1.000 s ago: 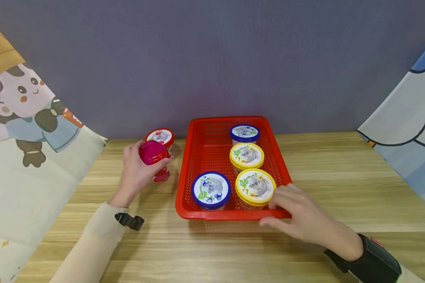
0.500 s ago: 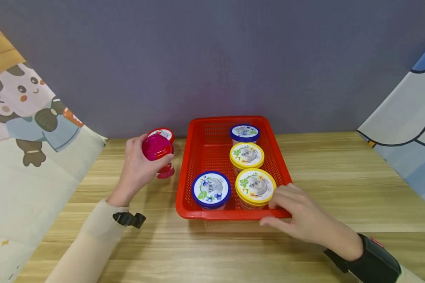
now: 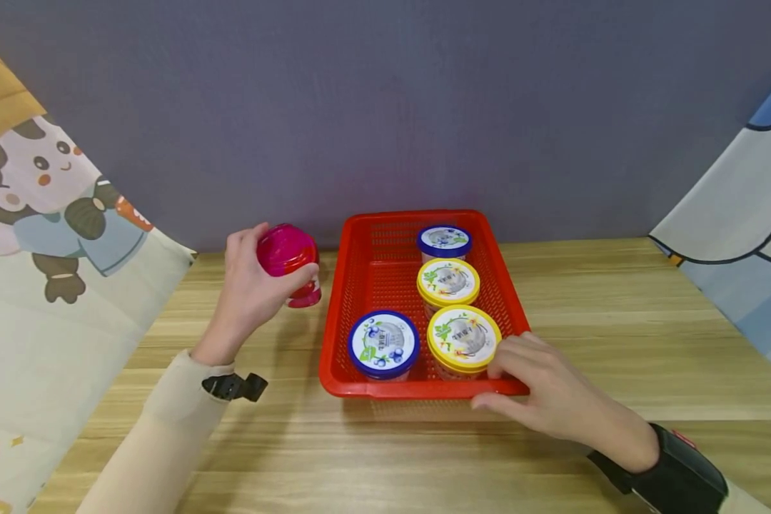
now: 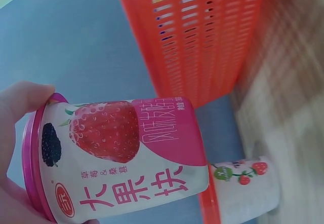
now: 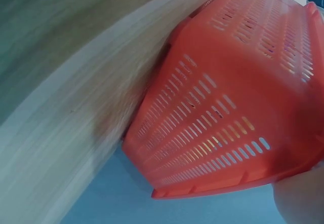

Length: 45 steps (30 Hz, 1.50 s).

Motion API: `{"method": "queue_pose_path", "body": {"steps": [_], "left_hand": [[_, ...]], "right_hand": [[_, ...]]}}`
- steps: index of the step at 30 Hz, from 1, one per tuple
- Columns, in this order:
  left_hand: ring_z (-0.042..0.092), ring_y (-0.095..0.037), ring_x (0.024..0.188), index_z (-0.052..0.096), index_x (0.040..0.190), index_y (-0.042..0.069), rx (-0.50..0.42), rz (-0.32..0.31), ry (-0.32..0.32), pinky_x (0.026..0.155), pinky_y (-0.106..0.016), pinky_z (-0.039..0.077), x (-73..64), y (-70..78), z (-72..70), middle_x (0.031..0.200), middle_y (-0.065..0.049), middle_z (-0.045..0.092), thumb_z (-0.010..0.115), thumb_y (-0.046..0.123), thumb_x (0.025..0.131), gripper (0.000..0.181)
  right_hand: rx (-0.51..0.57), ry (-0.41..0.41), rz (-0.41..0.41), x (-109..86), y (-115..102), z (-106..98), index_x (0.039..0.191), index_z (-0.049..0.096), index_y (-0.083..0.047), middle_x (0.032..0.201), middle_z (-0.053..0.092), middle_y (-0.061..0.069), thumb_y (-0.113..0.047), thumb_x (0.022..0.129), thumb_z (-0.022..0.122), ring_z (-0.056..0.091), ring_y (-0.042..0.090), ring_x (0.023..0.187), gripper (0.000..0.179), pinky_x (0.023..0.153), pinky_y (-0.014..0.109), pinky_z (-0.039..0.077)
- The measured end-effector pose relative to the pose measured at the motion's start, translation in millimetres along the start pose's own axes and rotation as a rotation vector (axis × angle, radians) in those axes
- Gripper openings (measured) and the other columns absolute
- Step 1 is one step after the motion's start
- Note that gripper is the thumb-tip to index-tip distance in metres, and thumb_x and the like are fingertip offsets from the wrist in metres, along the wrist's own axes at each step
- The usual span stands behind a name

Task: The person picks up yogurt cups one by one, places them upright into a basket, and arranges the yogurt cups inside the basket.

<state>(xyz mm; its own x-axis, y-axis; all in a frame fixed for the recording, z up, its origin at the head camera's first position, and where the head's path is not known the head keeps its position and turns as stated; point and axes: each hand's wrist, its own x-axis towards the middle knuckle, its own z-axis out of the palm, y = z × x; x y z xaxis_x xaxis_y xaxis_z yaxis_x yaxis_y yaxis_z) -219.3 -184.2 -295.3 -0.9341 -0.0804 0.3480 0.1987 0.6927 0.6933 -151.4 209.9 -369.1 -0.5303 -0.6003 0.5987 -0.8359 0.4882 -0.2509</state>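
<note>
My left hand (image 3: 247, 285) grips a yogurt cup (image 4: 116, 158) with a pink lid and a strawberry and mulberry print, its thumb and fingers round the lid end. In the left wrist view the cup lies on its side across the picture, overlapping a red-lidded cup (image 4: 248, 191) that stands on the table; from the head that second cup is mostly hidden. My right hand (image 3: 546, 385) holds the near right corner of a red plastic basket (image 3: 417, 390), fingers over the rim and thumb in front.
Inside the basket stand two blue-lidded cups (image 3: 383, 346) and two yellow-lidded cups (image 3: 448, 283). The basket's left half shows bare mesh behind the nearer blue lid. A grey-blue backdrop (image 3: 398, 107) rises behind the wooden table (image 3: 604, 307), with printed cloths at both sides.
My left hand has moved the pink-lidded cup away from me and slightly right, now covering the red lid behind it. My right hand and the basket stay put.
</note>
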Motion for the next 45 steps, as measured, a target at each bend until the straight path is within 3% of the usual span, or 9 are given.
{"method": "queue_pose_path", "body": {"steps": [16,30,37,45], "left_hand": [[0.045,-0.03,0.126,0.032,0.155,0.008,-0.047,0.028,-0.024,0.092,-0.053,0.053,11.3,30.4,-4.5,0.149,-0.012,0.034,0.081,0.042,0.082,0.094],[0.046,-0.028,0.128,0.033,0.155,0.008,-0.092,0.072,-0.064,0.091,-0.051,0.055,20.8,50.2,5.6,0.149,-0.01,0.034,0.081,0.041,0.082,0.093],[0.048,-0.027,0.125,0.033,0.154,0.009,-0.111,0.063,-0.098,0.092,-0.048,0.054,27.0,55.9,12.1,0.148,-0.009,0.034,0.081,0.044,0.082,0.094],[0.048,-0.025,0.123,0.035,0.153,0.01,-0.079,0.094,-0.115,0.092,-0.045,0.054,33.4,65.0,22.5,0.146,-0.008,0.036,0.081,0.047,0.081,0.093]], "right_hand": [[-0.007,0.007,0.002,-0.4,-0.4,-1.0,0.085,0.06,-0.025,0.081,0.049,-0.021,-0.063,0.087,0.069,0.046,0.0,0.078,0.039,0.075,0.017,0.035],[-0.003,0.02,-0.01,-0.9,-1.2,-0.8,0.087,0.06,-0.026,0.081,0.05,-0.02,-0.061,0.086,0.071,0.047,0.001,0.079,0.037,0.076,0.017,0.035],[-0.008,0.021,-0.007,-0.6,-1.7,-0.8,0.087,0.06,-0.026,0.08,0.051,-0.02,-0.058,0.084,0.075,0.047,0.003,0.079,0.036,0.075,0.018,0.034],[-0.008,0.018,-0.001,-2.3,-1.1,0.4,0.088,0.06,-0.025,0.081,0.051,-0.019,-0.059,0.084,0.074,0.048,0.004,0.08,0.037,0.075,0.018,0.034]]}}
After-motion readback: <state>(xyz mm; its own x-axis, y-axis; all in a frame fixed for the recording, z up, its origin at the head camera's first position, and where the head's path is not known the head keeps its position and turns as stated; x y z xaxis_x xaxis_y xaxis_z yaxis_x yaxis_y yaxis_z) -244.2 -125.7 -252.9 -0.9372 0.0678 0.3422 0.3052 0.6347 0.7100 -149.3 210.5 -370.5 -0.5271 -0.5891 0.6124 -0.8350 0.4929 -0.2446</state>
